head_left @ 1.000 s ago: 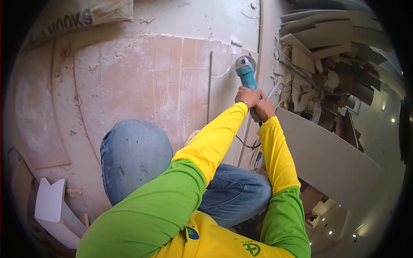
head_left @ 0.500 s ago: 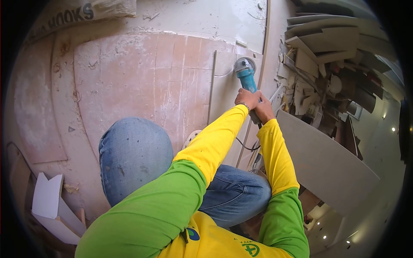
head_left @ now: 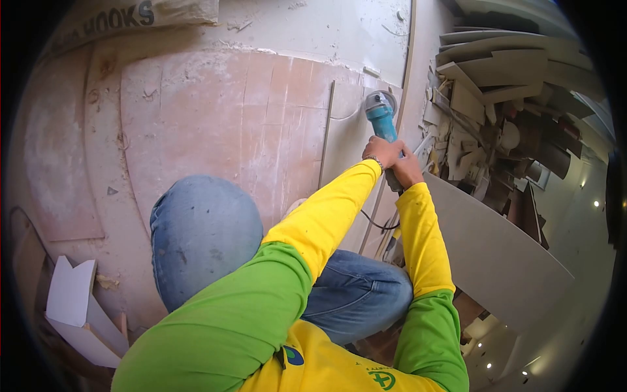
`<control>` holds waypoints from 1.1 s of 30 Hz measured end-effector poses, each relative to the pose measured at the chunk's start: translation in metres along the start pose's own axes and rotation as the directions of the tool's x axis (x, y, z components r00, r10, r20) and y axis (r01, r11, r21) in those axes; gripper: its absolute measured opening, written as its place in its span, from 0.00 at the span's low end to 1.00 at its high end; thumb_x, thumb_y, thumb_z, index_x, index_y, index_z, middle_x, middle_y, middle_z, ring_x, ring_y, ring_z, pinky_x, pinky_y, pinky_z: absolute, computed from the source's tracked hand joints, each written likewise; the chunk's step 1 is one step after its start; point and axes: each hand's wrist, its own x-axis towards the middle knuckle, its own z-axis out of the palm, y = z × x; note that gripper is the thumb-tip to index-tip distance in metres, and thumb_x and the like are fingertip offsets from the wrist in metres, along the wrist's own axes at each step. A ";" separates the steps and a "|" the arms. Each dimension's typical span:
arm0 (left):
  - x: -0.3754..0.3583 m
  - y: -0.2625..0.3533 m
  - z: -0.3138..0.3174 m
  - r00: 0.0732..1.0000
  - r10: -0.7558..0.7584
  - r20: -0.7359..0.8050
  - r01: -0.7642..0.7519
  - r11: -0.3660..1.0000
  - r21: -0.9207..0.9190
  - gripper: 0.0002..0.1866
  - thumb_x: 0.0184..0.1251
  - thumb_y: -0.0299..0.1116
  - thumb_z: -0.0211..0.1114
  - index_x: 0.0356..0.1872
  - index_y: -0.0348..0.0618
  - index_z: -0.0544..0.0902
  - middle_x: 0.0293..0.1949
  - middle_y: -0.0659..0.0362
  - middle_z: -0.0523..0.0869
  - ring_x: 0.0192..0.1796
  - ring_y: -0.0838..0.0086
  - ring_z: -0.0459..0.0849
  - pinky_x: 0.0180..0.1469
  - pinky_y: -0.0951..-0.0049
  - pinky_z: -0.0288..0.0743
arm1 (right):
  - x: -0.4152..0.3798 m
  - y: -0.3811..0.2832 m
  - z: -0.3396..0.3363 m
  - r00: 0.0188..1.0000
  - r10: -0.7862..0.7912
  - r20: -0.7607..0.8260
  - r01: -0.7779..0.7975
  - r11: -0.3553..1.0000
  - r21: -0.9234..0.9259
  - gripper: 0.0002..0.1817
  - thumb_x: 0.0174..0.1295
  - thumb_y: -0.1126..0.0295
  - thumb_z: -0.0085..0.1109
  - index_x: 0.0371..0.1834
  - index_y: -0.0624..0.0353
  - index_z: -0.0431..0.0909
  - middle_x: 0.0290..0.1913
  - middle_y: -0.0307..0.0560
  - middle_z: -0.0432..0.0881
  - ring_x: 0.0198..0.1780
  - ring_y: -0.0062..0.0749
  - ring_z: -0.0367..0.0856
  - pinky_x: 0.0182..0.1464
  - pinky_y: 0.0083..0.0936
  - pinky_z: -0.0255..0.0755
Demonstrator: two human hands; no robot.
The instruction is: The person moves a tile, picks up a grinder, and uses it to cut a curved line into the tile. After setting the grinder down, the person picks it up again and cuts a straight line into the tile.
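Observation:
A teal angle grinder (head_left: pixel 381 120) lies in both of my hands, its disc end pointing up the view. My left hand (head_left: pixel 383 151) is wrapped round the front of its body, just below the teal part. Closer to me, my right hand (head_left: pixel 408 168) grips the darker rear of the body, where a black cord hangs down. The round disc is over the upper right part of a pale board (head_left: pixel 341 134). A thin curved line shows on that board. Whether the disc touches the board cannot be made out.
Pinkish dusty boards (head_left: pixel 215 117) lie to the left, with a printed sack (head_left: pixel 130 19) at the top left. Broken panels and scraps (head_left: pixel 509 72) are piled at right, above a large grey panel (head_left: pixel 496 242). A white folded piece (head_left: pixel 72 294) is at lower left.
Both hands and the grinder appear slightly further right and lower. The surroundings have shifted a little in the view too. The grip on the grinder is the same.

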 end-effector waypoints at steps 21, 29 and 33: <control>0.025 -0.008 -0.010 0.991 -0.067 0.117 0.074 0.996 -0.058 0.44 0.55 0.59 0.67 0.62 0.28 0.73 0.61 0.40 0.80 0.61 0.52 0.82 0.64 0.62 0.74 | 0.011 -0.014 0.008 0.998 0.044 0.034 -0.041 0.996 -0.074 0.32 0.52 0.52 0.71 0.56 0.62 0.81 0.45 0.53 0.87 0.44 0.34 0.85 0.47 0.28 0.77; 0.038 -0.020 -0.019 0.987 0.016 0.159 0.004 0.992 -0.126 0.38 0.54 0.57 0.68 0.53 0.27 0.81 0.55 0.39 0.85 0.54 0.52 0.86 0.57 0.64 0.79 | 0.002 -0.036 0.019 0.999 0.037 0.000 -0.037 0.993 -0.109 0.35 0.51 0.50 0.70 0.56 0.66 0.80 0.45 0.56 0.87 0.44 0.39 0.87 0.48 0.31 0.79; 0.039 -0.023 -0.023 0.984 0.031 0.175 0.007 0.977 -0.213 0.36 0.55 0.55 0.68 0.49 0.26 0.84 0.51 0.39 0.86 0.52 0.54 0.87 0.54 0.65 0.79 | 0.004 -0.038 0.025 0.997 0.064 -0.035 -0.070 0.979 -0.192 0.34 0.52 0.50 0.68 0.56 0.65 0.80 0.46 0.60 0.87 0.47 0.46 0.87 0.49 0.33 0.79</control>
